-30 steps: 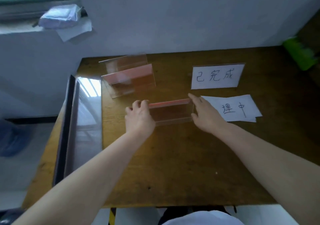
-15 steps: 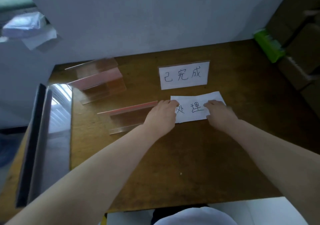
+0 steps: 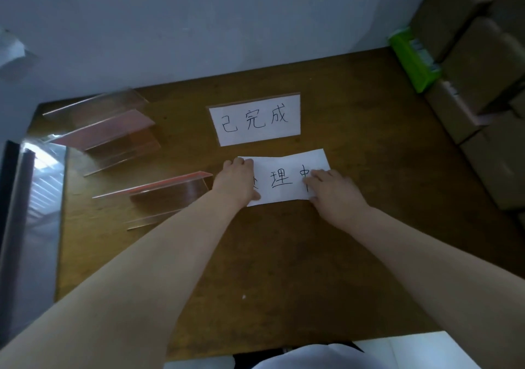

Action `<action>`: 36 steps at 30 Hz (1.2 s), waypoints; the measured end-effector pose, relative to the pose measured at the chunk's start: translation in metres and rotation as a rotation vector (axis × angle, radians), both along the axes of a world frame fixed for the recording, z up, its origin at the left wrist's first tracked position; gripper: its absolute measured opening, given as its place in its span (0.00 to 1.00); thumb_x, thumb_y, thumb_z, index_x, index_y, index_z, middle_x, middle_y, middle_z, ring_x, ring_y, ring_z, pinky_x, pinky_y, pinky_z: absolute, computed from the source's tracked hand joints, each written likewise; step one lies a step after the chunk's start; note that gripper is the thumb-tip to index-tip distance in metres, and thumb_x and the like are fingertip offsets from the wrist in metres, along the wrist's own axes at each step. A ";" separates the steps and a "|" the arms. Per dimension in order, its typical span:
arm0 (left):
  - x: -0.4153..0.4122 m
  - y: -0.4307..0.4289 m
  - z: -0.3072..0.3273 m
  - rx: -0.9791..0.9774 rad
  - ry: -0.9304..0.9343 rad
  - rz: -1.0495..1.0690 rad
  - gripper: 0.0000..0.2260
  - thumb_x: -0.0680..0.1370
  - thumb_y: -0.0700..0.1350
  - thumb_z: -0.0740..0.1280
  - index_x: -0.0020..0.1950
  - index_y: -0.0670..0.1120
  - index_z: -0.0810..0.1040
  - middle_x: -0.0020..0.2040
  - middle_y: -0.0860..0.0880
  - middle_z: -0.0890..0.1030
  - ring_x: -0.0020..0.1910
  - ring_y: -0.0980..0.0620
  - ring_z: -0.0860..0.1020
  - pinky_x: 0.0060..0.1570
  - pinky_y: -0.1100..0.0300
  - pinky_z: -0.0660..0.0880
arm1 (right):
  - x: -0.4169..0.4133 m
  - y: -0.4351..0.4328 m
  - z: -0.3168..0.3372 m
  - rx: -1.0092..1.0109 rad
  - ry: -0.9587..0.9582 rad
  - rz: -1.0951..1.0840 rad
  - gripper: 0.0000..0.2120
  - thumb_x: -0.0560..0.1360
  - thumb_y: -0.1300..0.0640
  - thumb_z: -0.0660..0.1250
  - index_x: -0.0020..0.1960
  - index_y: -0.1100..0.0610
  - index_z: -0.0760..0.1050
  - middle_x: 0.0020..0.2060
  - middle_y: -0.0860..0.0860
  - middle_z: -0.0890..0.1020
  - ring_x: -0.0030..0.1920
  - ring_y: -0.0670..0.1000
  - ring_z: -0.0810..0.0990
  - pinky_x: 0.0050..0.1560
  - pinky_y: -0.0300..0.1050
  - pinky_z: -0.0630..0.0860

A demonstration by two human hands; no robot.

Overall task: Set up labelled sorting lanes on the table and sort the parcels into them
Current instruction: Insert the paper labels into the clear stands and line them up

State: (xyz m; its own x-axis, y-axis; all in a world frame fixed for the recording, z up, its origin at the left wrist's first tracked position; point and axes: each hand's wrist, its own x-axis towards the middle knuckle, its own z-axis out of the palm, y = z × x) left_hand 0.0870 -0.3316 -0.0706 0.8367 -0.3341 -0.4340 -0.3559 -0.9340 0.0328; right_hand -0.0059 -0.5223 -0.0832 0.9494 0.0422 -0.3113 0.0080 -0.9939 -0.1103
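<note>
I read two handwritten labels. The upright sign holder on the table carries a white card in black ink: "已完成". The loose paper slip lying flat in front of it shows "理" and "中"; a first character is mostly hidden under my left hand, and my right hand partly covers "中".

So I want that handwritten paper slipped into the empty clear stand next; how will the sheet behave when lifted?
The paper label looks thin and likely floppy: a fold ridge shows near its top. It is probably very light, so both hands, left hand and right hand, pressing it flat makes sense. It may buckle entering the clear stand.
</note>
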 end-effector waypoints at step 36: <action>-0.036 0.014 0.029 -0.264 -0.276 -0.149 0.26 0.76 0.46 0.71 0.72 0.45 0.67 0.67 0.46 0.72 0.65 0.47 0.69 0.58 0.53 0.73 | 0.022 0.008 0.017 0.310 -0.110 -0.200 0.08 0.82 0.56 0.58 0.60 0.53 0.70 0.48 0.54 0.80 0.38 0.51 0.76 0.34 0.44 0.74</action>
State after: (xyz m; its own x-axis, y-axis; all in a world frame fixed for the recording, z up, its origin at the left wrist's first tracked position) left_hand 0.0508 -0.3181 -0.0419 0.8439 -0.5301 -0.0830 -0.5154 -0.8438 0.1493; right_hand 0.0157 -0.5146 -0.0659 0.9753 -0.0710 -0.2090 -0.1543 -0.8966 -0.4152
